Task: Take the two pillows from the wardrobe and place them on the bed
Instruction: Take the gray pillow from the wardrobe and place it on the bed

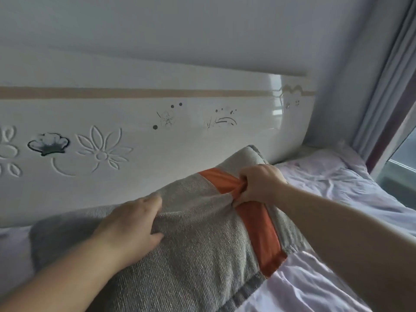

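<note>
A grey ribbed pillow (193, 248) with an orange band lies tilted on the bed (333, 190), its far corner raised toward the headboard. My left hand (132, 226) pinches a fold of the grey fabric near the pillow's middle. Fabric at the orange band is bunched in the closed fist of my right hand (258, 184). Behind the left hand a second grey cushion-like shape (60, 233) rests against the headboard; its details are unclear. The wardrobe is out of view.
A glossy white headboard (180, 136) with carved flowers and a beige stripe runs across the back. The bed has a wrinkled pale lilac sheet. Curtains (387, 86) and a window edge stand at the right, close to the bed's side.
</note>
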The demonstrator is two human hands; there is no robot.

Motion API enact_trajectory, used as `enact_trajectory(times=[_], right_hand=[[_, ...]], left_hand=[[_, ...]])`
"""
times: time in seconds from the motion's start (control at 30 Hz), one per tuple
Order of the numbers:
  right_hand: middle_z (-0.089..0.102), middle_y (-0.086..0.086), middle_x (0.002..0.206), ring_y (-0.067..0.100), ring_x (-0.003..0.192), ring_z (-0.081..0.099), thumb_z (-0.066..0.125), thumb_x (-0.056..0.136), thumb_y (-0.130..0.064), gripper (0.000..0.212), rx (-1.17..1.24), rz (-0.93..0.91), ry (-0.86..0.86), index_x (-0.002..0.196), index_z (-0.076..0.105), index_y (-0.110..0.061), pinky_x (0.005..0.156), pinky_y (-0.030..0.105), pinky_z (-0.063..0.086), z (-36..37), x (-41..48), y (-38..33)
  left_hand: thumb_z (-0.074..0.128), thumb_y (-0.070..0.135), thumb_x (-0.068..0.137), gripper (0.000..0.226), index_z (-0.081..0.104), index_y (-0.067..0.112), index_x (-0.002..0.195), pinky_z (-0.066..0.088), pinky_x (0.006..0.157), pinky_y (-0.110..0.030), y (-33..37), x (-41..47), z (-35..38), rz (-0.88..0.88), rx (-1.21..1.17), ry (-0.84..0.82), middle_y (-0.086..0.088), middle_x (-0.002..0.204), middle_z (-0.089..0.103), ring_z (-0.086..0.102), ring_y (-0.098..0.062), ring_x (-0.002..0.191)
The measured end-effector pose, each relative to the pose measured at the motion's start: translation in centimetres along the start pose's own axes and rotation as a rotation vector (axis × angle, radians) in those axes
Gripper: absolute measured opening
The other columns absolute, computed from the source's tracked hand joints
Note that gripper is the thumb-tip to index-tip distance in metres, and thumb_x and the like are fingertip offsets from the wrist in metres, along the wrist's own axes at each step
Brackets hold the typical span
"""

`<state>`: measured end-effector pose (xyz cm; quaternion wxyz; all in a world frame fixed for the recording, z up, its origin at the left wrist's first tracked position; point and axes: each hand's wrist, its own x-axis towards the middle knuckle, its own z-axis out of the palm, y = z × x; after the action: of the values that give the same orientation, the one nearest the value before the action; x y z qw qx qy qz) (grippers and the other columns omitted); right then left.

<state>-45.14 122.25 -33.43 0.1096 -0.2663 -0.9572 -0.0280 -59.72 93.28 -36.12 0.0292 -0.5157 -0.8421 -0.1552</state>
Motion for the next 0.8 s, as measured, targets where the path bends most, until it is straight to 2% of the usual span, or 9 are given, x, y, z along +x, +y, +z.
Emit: enact_trajectory(times=[0.1,0.17,0.27,0.33,0.4,0.5,0.57,0.67,0.8], right_hand=[[0.044,-0.015,0.044,-0.004,0.049,0.036,0.058,0.021,-0.090,0.070,-0.003,0.024,0.054,0.055,0.043,-0.030,0.043,0.022,0.020,0.0,-0.1,4.8],[0.043,-0.017,0.045,-0.005,0.049,0.036,0.059,0.023,-0.088,0.062,-0.028,0.041,0.077,0.059,0.046,-0.040,0.044,0.020,0.020,-0.4,-0.3,7.8],[0.046,-0.020,0.054,0.007,0.059,0.048,0.060,0.031,-0.085,0.059,-0.068,0.099,0.122,0.059,0.046,-0.035,0.052,0.024,0.028,-0.2,-0.8,12.3],[0.055,-0.013,0.082,0.018,0.089,0.050,0.066,0.043,-0.078,0.052,-0.135,0.219,0.199,0.073,0.053,-0.037,0.076,0.035,0.035,1.4,-1.3,14.2],[0.047,0.001,0.114,0.023,0.111,0.036,0.072,0.059,-0.063,0.057,-0.124,0.416,0.170,0.105,0.054,-0.036,0.095,0.042,0.026,4.2,-2.3,14.6],[0.034,0.008,0.138,0.029,0.128,0.028,0.068,0.070,-0.057,0.072,0.133,0.718,-0.057,0.129,0.040,-0.027,0.106,0.046,0.026,9.8,-4.9,12.9],[0.029,0.010,0.149,0.031,0.136,0.022,0.061,0.072,-0.062,0.080,0.349,0.932,-0.099,0.138,0.033,-0.026,0.110,0.048,0.023,13.5,-6.7,11.1],[0.022,0.010,0.154,0.031,0.140,0.019,0.059,0.076,-0.063,0.086,0.630,1.199,0.017,0.147,0.021,-0.031,0.111,0.049,0.020,17.0,-7.8,8.2],[0.024,0.017,0.152,0.035,0.138,0.023,0.070,0.073,-0.056,0.098,0.885,1.527,0.228,0.147,0.020,-0.018,0.111,0.047,0.019,18.6,-7.1,5.9]], left_hand=[[0.068,0.044,0.074,0.044,0.025,0.031,0.074,0.027,0.055,-0.027,3.8,3.1,1.5,0.034,0.007,0.013,0.015,0.072,0.037,0.040,-0.009,0.064],[0.065,0.042,0.080,0.039,0.029,0.028,0.080,0.029,0.061,-0.030,6.4,5.3,2.5,0.048,0.000,0.013,0.009,0.075,0.039,0.041,-0.016,0.069],[0.058,0.034,0.087,0.026,0.034,0.023,0.085,0.033,0.063,-0.033,10.0,8.5,4.8,0.044,-0.045,0.017,0.002,0.083,0.047,0.045,-0.019,0.073],[0.053,0.033,0.090,0.018,0.042,0.022,0.099,0.040,0.071,-0.034,11.5,10.0,6.6,-0.030,-0.094,-0.053,-0.002,0.099,0.051,0.052,-0.022,0.087],[0.054,0.037,0.090,0.041,0.038,0.023,0.125,0.042,0.088,-0.037,12.0,10.7,8.7,-0.133,-0.132,-0.212,-0.006,0.124,0.044,0.049,-0.027,0.110],[0.058,0.042,0.086,0.074,0.018,0.021,0.145,0.030,0.109,-0.041,11.5,10.0,11.6,-0.243,-0.096,-0.351,-0.011,0.150,0.022,0.027,-0.031,0.137],[0.059,0.048,0.083,0.086,0.009,0.023,0.148,0.021,0.114,-0.043,10.3,9.2,13.1,-0.322,-0.046,-0.362,-0.014,0.156,0.010,0.013,-0.031,0.143],[0.063,0.049,0.080,0.095,0.004,0.023,0.149,0.018,0.115,-0.042,8.6,8.1,14.6,-0.440,-0.109,-0.370,-0.018,0.157,0.005,0.008,-0.033,0.144],[0.069,0.048,0.077,0.103,0.000,0.021,0.149,0.024,0.113,-0.040,8.4,7.1,16.5,-0.617,-0.311,-0.354,-0.021,0.156,0.011,0.020,-0.036,0.140]])
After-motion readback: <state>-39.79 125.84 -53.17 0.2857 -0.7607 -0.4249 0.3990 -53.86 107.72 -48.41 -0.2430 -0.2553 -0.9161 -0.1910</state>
